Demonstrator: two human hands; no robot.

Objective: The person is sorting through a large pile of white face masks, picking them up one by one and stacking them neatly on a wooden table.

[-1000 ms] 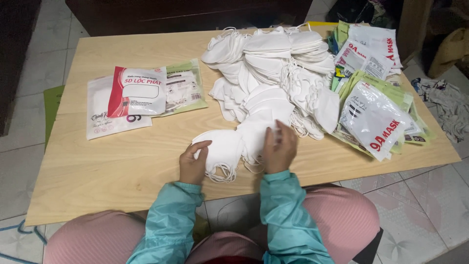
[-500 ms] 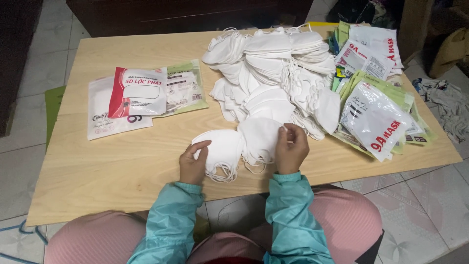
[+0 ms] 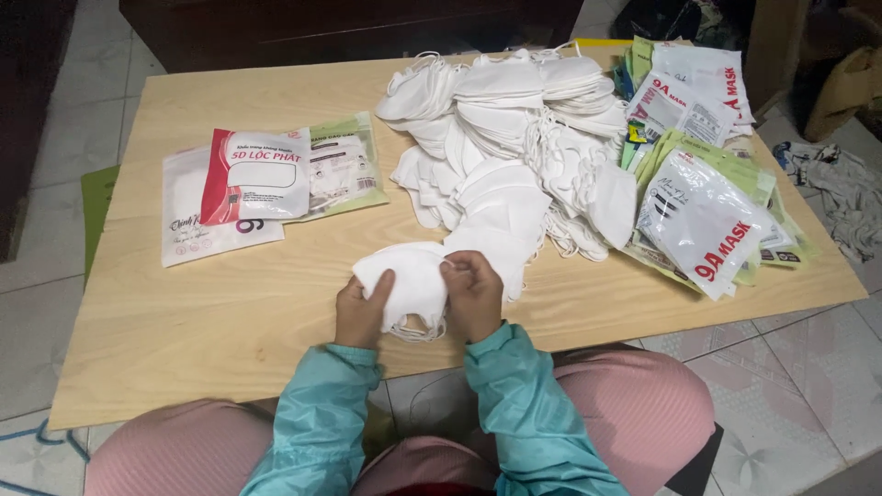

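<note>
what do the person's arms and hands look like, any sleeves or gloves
Both arms wear long teal sleeves of a smooth, slightly shiny jacket fabric, ending in gathered cuffs at the wrists. The left hand and right hand are bare: no gloves, and no rings or watch visible.

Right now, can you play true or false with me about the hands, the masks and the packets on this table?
1. Both hands, left hand and right hand, grip a small stack of white masks. True.
2. The big mask pile is blue. False: it is white.
3. The flat packets on the left lie on the wooden table. True.
4. The sleeves are yellow. False: they are teal.
</note>
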